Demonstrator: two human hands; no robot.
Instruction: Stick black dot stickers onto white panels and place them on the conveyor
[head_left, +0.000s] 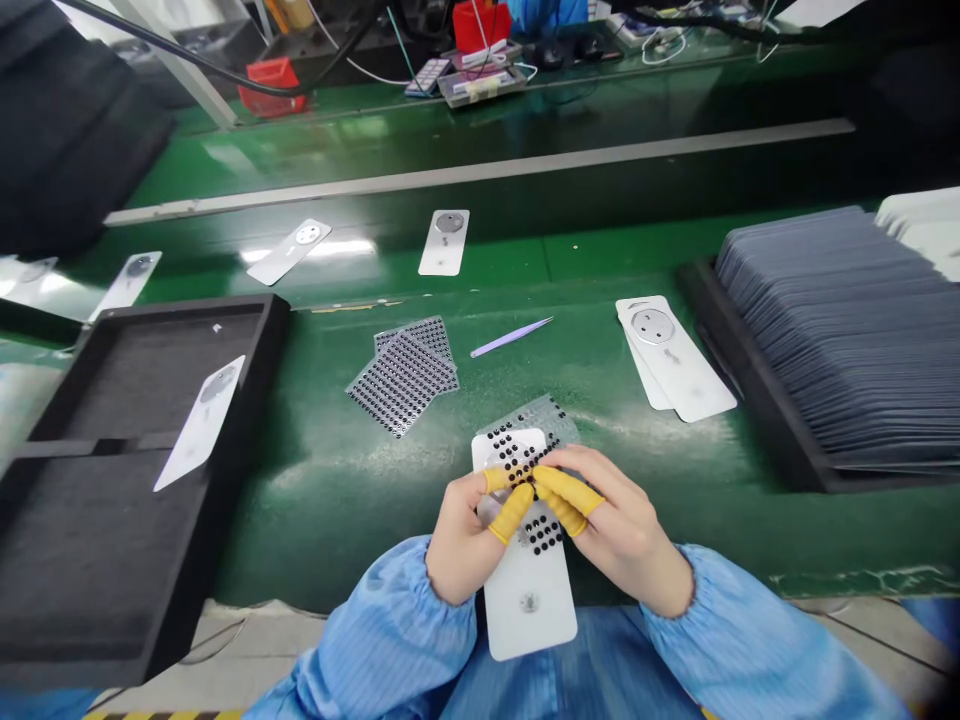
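Observation:
A white rectangular plate lies in front of me, with a clear sheet of small black dots laid over its far half. My left hand grips the plate's left side, thumb and forefinger in yellow finger cots pinched on the dotted sheet. My right hand, also in yellow finger cots, pinches the sheet from the right. The fingertips of both hands meet over the plate's middle. Both arms wear blue sleeves.
Two more dot sheets and purple tweezers lie on the green belt. White plates are stacked to the right, beside a black tray of grey cards. A black tray at left holds one plate. Further plates sit farther back.

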